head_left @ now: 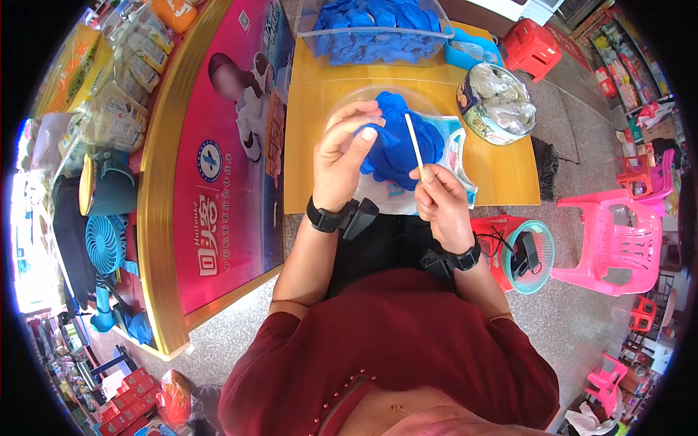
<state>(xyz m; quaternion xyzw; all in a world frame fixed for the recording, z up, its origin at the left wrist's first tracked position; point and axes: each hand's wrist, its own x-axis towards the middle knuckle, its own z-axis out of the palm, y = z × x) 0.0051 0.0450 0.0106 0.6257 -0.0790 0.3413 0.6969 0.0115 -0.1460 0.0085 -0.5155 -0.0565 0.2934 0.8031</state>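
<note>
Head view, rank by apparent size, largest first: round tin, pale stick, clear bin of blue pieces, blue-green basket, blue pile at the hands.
1. Clear bin
2. Round tin and blue pile: look alike, not ranked; the pile is partly hidden
3. Blue-green basket
4. Pale stick

The right hand [445,202] hides the lower end of the pale stick [413,142].

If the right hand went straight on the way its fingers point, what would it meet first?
The right hand would probably meet the blue pile first; its stick overlaps the pile in view, but the depth between them is unclear.
</note>
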